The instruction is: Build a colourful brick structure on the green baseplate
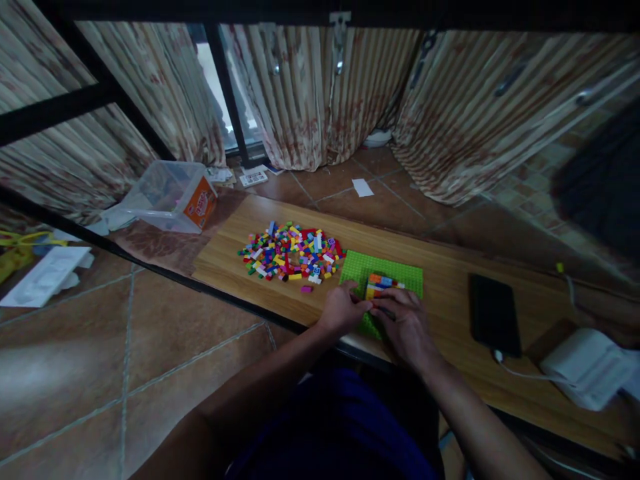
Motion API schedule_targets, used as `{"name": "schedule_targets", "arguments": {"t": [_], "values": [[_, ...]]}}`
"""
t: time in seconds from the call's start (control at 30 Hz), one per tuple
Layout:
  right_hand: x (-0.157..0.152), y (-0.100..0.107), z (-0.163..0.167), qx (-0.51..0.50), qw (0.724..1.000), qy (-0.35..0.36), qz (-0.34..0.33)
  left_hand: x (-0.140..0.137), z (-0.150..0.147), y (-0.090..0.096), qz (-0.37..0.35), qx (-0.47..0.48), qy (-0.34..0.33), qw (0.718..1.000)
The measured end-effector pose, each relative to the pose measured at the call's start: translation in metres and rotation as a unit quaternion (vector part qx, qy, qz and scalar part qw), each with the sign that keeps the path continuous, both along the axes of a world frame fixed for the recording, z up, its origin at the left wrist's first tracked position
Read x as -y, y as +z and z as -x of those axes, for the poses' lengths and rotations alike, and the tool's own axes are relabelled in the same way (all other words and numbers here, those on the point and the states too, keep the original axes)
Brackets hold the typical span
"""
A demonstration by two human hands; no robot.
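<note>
A green studded baseplate lies on the wooden board, and a low block of joined toy bricks in orange, yellow, blue and white stands on it. My left hand is at the near left side of these bricks, its thumb and fingers closed together around something hidden. From the right, my right hand reaches over the near side of the block, with fingers bent and pressed against it. The two hands almost meet at a small reddish-orange spot, perhaps a brick. Left of the baseplate spreads a heap of loose bricks.
A pink brick lies just before the heap. Beyond the board's left end sits a clear plastic box with an orange label. On the right are a black phone with a white cable and a white device.
</note>
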State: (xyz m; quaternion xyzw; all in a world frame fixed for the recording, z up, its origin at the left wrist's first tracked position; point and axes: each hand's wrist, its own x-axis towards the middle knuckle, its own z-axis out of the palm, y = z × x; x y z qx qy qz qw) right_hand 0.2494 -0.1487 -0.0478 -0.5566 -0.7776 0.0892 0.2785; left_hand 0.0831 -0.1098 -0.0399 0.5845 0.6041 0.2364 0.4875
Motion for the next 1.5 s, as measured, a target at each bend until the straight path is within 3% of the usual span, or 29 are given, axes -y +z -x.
{"name": "schedule_targets", "arguments": {"t": [0.17, 0.27, 0.33, 0.43, 0.53, 0.67, 0.83, 0.97, 1.2, 1.5], "values": [[0.004, 0.003, 0.002, -0.01, 1.0, -0.012, -0.024, -0.003, -0.001, 0.003, -0.02, -0.018, -0.016, 1.0], [0.011, 0.004, -0.009, -0.068, 0.993, -0.08, -0.055, -0.003, -0.002, 0.005, -0.039, -0.032, -0.029, 0.998], [0.018, 0.002, -0.024, -0.138, 0.973, -0.168, -0.075, -0.003, -0.002, 0.008, -0.052, -0.044, -0.031, 0.997], [0.029, -0.004, -0.048, -0.256, 0.92, -0.291, -0.057, -0.007, -0.002, 0.014, -0.073, -0.062, -0.015, 0.995], [0.033, -0.011, -0.06, -0.303, 0.891, -0.338, -0.01, -0.017, -0.006, 0.024, -0.112, -0.075, -0.005, 0.991], [0.016, -0.011, -0.05, -0.275, 0.909, -0.313, 0.022, -0.032, -0.024, 0.035, -0.206, -0.121, -0.044, 0.97], [-0.027, -0.011, -0.025, -0.164, 0.938, -0.302, 0.037, -0.041, -0.051, 0.026, -0.282, -0.239, -0.105, 0.923], [-0.042, -0.017, -0.013, -0.14, 0.946, -0.291, 0.028, -0.04, -0.059, 0.015, -0.273, -0.275, -0.122, 0.914], [-0.039, -0.03, -0.011, -0.053, 0.962, -0.269, 0.015, -0.036, -0.061, 0.009, -0.261, -0.294, -0.138, 0.909], [-0.039, -0.029, -0.01, -0.045, 0.961, -0.273, 0.022, -0.036, -0.062, 0.005, -0.266, -0.298, -0.133, 0.907]]}}
